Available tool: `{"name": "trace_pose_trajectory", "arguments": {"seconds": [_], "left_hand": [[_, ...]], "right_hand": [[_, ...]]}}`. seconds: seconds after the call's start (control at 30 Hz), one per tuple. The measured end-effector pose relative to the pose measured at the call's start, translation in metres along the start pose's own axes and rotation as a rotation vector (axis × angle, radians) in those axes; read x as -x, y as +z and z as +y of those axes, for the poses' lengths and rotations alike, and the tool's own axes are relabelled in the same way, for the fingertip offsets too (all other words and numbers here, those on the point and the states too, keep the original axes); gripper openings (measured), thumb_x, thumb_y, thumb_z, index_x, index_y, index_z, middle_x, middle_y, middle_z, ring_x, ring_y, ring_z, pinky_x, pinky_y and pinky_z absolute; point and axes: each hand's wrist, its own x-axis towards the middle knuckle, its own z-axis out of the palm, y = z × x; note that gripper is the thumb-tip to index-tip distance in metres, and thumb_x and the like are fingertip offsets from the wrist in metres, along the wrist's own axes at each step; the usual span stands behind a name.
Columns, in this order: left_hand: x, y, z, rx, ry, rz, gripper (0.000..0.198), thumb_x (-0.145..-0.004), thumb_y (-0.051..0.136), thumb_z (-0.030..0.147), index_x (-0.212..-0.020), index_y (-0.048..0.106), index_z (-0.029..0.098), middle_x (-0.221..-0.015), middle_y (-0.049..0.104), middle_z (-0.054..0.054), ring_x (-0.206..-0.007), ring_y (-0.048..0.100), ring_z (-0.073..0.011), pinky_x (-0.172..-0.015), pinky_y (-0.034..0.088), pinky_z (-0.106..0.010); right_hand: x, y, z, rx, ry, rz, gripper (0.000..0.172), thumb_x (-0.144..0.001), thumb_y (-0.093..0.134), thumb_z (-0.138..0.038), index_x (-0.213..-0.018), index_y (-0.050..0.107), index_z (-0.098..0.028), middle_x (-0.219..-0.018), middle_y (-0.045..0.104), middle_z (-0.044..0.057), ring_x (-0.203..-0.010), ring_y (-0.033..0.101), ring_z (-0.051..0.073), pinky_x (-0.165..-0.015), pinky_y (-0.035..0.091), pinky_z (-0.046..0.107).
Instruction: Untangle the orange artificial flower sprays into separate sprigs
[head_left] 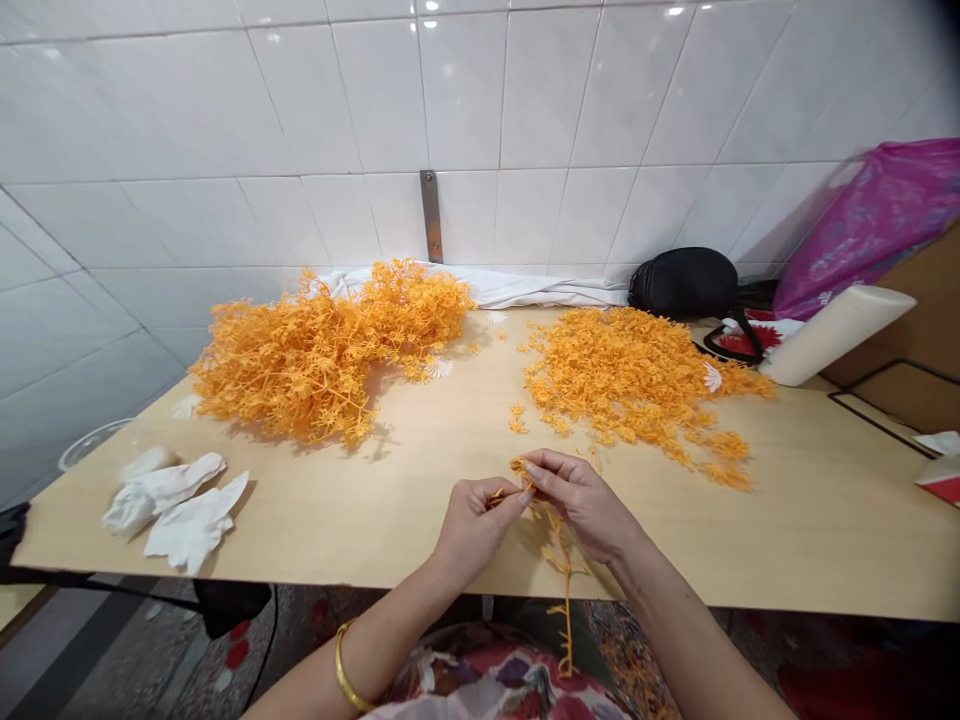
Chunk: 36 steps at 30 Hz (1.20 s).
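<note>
My left hand (474, 525) and my right hand (581, 500) meet over the near edge of the wooden table (825, 530). Both pinch an orange plastic sprig (559, 570) whose stem hangs down past the table edge toward my lap. The left fingers grip a small orange piece at the sprig's top, and the right fingers close on it from the other side. A big heap of assembled orange sprigs (330, 350) lies at the back left. A flatter pile of loose small orange pieces (637, 380) spreads at the back right.
Crumpled white tissues (176, 505) lie at the front left. A black bag (686, 282), a white bottle on its side (836, 330) and a pink plastic bag (870, 225) sit at the back right against the tiled wall. A white cloth (525, 288) runs along the back.
</note>
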Motion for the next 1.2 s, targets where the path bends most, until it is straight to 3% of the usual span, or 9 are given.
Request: {"name": "trace_pose_trajectory", "arguments": {"seconds": [0.1, 0.23, 0.43, 0.57, 0.7, 0.83, 0.93, 1.07, 1.2], "left_hand": [[0.000, 0.000, -0.001, -0.013, 0.000, 0.032, 0.027, -0.069, 0.053, 0.032, -0.052, 0.049, 0.012, -0.048, 0.033, 0.004, -0.049, 0.027, -0.0061, -0.047, 0.021, -0.021], [-0.002, 0.000, -0.005, -0.009, 0.029, 0.028, 0.026, -0.070, 0.049, 0.031, -0.051, 0.043, 0.014, -0.049, 0.030, 0.004, -0.049, 0.026, -0.0063, -0.048, 0.021, -0.021], [-0.004, 0.003, -0.001, -0.079, 0.055, 0.022, 0.029, -0.070, 0.049, 0.031, -0.048, 0.040, 0.015, -0.047, 0.029, 0.005, -0.047, 0.025, -0.0062, -0.046, 0.020, -0.021], [0.005, 0.003, 0.003, -0.109, 0.059, 0.020, 0.027, -0.069, 0.050, 0.029, -0.047, 0.044, 0.014, -0.046, 0.031, 0.004, -0.047, 0.026, -0.0061, -0.046, 0.020, -0.021], [0.011, -0.003, -0.003, -0.056, 0.006, 0.039, 0.025, -0.068, 0.053, 0.030, -0.050, 0.050, 0.013, -0.045, 0.034, 0.005, -0.046, 0.029, -0.0060, -0.046, 0.021, -0.020], [0.004, -0.012, -0.010, 0.135, -0.059, 0.147, 0.025, -0.069, 0.054, 0.037, -0.061, 0.055, 0.013, -0.043, 0.038, 0.006, -0.043, 0.031, -0.0058, -0.046, 0.023, -0.020], [0.001, -0.016, -0.012, 0.206, -0.080, 0.148, 0.028, -0.069, 0.056, 0.040, -0.061, 0.056, 0.013, -0.042, 0.039, 0.006, -0.041, 0.032, -0.0054, -0.045, 0.023, -0.020], [0.002, -0.018, -0.016, 0.242, -0.069, 0.117, 0.028, -0.070, 0.057, 0.039, -0.064, 0.057, 0.012, -0.041, 0.039, 0.005, -0.041, 0.033, -0.0053, -0.045, 0.024, -0.020], [0.002, -0.018, -0.020, 0.249, -0.055, 0.078, 0.024, -0.069, 0.058, 0.035, -0.065, 0.059, 0.011, -0.043, 0.040, 0.005, -0.043, 0.034, -0.0051, -0.046, 0.025, -0.020]], "right_hand": [[0.000, -0.002, 0.001, 0.020, 0.024, -0.031, 0.025, -0.071, 0.058, -0.037, -0.082, 0.060, -0.015, -0.069, 0.054, 0.000, -0.064, 0.048, 0.010, -0.063, 0.037, 0.024], [0.002, 0.000, -0.003, 0.309, -0.050, -0.045, 0.026, -0.072, 0.057, -0.036, -0.087, 0.059, -0.015, -0.074, 0.057, 0.001, -0.069, 0.049, 0.013, -0.063, 0.036, 0.024], [-0.007, 0.009, 0.011, 0.304, -0.108, 0.114, 0.025, -0.073, 0.053, -0.035, -0.058, 0.053, -0.015, -0.053, 0.045, -0.003, -0.051, 0.039, 0.009, -0.050, 0.031, 0.022], [-0.021, -0.010, 0.009, -0.038, -0.136, 0.429, 0.026, -0.061, 0.062, -0.038, -0.055, 0.049, -0.016, -0.046, 0.041, -0.005, -0.040, 0.033, 0.006, -0.040, 0.027, 0.020], [-0.024, -0.044, -0.025, -0.040, -0.343, 0.657, 0.026, -0.061, 0.062, -0.039, -0.058, 0.048, -0.018, -0.059, 0.048, -0.004, -0.043, 0.038, 0.005, -0.044, 0.035, 0.021], [-0.026, -0.057, -0.053, 0.506, -0.403, 0.639, 0.026, -0.069, 0.057, -0.035, -0.090, 0.058, -0.019, -0.080, 0.058, 0.004, -0.064, 0.055, 0.014, -0.063, 0.045, 0.030], [-0.026, -0.060, -0.051, 0.908, -0.368, 0.657, 0.032, -0.072, 0.052, -0.031, -0.100, 0.058, -0.016, -0.105, 0.056, 0.012, -0.082, 0.057, 0.022, -0.072, 0.044, 0.037], [-0.004, -0.059, -0.035, 1.024, -0.397, 0.561, 0.027, -0.080, 0.043, -0.032, -0.092, 0.062, -0.017, -0.096, 0.062, 0.010, -0.089, 0.057, 0.022, -0.074, 0.045, 0.036], [0.028, -0.036, -0.016, 1.108, -0.489, 0.254, 0.028, -0.082, 0.043, -0.030, -0.103, 0.057, -0.018, -0.102, 0.060, 0.010, -0.096, 0.053, 0.020, -0.082, 0.042, 0.035]]}}
